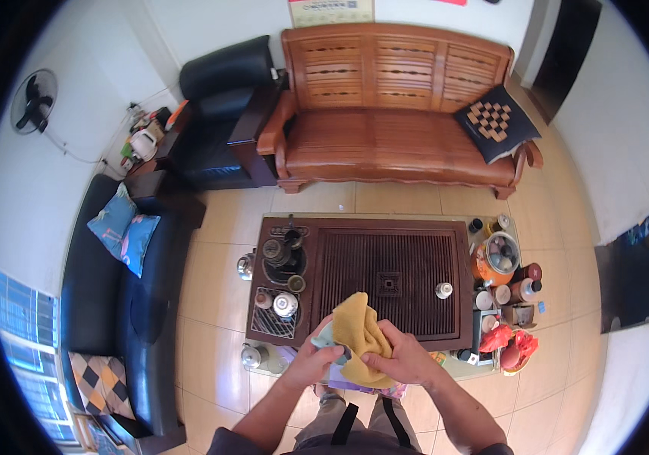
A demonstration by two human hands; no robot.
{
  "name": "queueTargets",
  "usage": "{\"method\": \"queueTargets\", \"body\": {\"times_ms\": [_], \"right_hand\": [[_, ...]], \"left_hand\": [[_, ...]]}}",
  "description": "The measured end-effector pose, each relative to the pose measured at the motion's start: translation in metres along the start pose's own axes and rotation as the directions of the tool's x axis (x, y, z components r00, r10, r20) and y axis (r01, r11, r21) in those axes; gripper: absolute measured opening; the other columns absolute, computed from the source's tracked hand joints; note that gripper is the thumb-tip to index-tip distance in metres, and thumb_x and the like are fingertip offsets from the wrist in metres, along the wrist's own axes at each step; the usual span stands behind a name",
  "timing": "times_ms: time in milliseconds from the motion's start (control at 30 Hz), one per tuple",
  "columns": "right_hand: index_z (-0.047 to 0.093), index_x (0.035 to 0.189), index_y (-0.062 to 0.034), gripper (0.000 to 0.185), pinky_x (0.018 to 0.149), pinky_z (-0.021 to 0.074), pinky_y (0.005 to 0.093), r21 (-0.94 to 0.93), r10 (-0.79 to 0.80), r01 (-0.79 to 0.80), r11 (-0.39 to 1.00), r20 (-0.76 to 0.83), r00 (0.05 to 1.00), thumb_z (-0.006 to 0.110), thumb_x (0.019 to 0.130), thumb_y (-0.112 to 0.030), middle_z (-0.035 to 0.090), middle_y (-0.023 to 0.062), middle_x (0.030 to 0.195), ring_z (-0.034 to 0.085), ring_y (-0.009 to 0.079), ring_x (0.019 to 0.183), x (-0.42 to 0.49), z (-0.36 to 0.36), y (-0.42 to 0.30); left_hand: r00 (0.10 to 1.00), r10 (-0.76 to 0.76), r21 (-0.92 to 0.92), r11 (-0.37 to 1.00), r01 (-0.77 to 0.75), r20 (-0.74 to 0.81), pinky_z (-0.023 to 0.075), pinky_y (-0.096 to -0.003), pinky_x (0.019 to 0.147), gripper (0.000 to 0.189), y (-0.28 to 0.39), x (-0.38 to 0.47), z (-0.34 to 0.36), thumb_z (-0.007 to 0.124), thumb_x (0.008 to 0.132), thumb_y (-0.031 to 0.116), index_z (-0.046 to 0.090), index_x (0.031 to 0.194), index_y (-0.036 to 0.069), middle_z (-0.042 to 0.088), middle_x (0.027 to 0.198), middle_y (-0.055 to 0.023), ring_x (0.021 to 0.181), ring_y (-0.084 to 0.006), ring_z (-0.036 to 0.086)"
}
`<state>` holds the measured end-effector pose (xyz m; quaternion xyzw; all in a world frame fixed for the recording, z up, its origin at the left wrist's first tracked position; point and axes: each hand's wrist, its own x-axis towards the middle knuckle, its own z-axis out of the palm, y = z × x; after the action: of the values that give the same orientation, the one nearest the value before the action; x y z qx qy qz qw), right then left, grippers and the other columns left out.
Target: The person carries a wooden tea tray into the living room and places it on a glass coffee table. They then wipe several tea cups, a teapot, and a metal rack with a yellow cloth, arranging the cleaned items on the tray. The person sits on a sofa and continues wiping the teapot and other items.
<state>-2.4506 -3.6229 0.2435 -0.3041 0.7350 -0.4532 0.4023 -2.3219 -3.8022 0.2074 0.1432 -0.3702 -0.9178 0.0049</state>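
Observation:
A pale blue object [322, 339], seemingly a small ceramic vessel, is in my left hand [312, 364] in front of my body. Much of it hides behind the cloth and my fingers, so its exact kind cannot be told. My right hand [404, 355] grips a yellow towelling cloth [361, 335], which is bunched up and lies against the blue object. Both hands are above the near edge of a dark wooden slatted tea tray [335, 273]. A small white lidded cup or jar [444, 290] stands on its right part.
At the tray's left are a dark kettle [275, 250], a white patterned pot [285, 305] and a metal rack [264, 324]. Several jars, an orange tub [486, 264] and red bags [498, 338] crowd the table's right end. A wooden bench [392, 142] and black sofa [148, 307] stand around.

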Motion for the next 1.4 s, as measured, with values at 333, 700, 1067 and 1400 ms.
{"method": "queueTargets", "body": {"times_ms": [333, 700, 1067, 1400], "right_hand": [[0.056, 0.105, -0.0055, 0.022, 0.068, 0.055, 0.0381, -0.294, -0.346, 0.32, 0.901, -0.041, 0.937, 0.066, 0.097, -0.023, 0.066, 0.0152, 0.079, 0.07, 0.0328, 0.077, -0.002, 0.045, -0.087], [0.06, 0.12, -0.0034, 0.034, 0.084, 0.0539, 0.0289, 0.077, -0.189, 0.178, 0.981, 0.168, 0.967, 0.074, 0.091, -0.015, 0.069, 0.0049, 0.102, 0.065, 0.0105, 0.094, -0.021, 0.059, -0.138], [0.061, 0.123, -0.0038, 0.032, 0.087, 0.0539, 0.0285, 0.42, -0.12, 0.128, 0.898, -0.047, 0.992, 0.072, 0.095, -0.015, 0.068, 0.0017, 0.108, 0.063, 0.0086, 0.099, -0.041, 0.073, -0.14], [0.061, 0.122, -0.0025, 0.034, 0.089, 0.0541, 0.0295, 0.272, -0.219, 0.232, 0.934, -0.079, 0.973, 0.073, 0.092, -0.013, 0.069, 0.0032, 0.107, 0.066, 0.0123, 0.099, -0.048, 0.06, -0.143]], "left_hand": [[0.97, 0.16, -0.084, 0.981, -0.177, -0.182, 0.0451, -0.0345, 0.106, 0.062, 0.057, -0.064, 0.014, 0.057, 0.091, 0.004, 0.039, 0.15, 0.005, 0.057, 0.135, -0.0077, 0.123, -0.0182, 0.057], [0.945, 0.301, 0.072, 0.953, -0.294, -0.127, 0.0482, -0.033, 0.099, 0.057, 0.094, -0.108, 0.029, 0.06, 0.088, 0.004, 0.046, 0.143, 0.006, 0.059, 0.127, -0.0059, 0.115, -0.0165, 0.059], [0.946, 0.304, -0.017, 0.951, -0.307, -0.111, 0.0496, -0.0339, 0.099, 0.049, 0.104, -0.113, 0.06, 0.054, 0.093, 0.005, 0.048, 0.141, 0.008, 0.058, 0.129, -0.007, 0.118, -0.0169, 0.059], [0.972, 0.181, 0.029, 0.983, -0.179, -0.147, 0.0489, -0.0352, 0.099, 0.06, 0.102, -0.111, 0.067, 0.063, 0.087, 0.006, 0.045, 0.144, 0.008, 0.06, 0.124, -0.0072, 0.115, -0.018, 0.059]]}}
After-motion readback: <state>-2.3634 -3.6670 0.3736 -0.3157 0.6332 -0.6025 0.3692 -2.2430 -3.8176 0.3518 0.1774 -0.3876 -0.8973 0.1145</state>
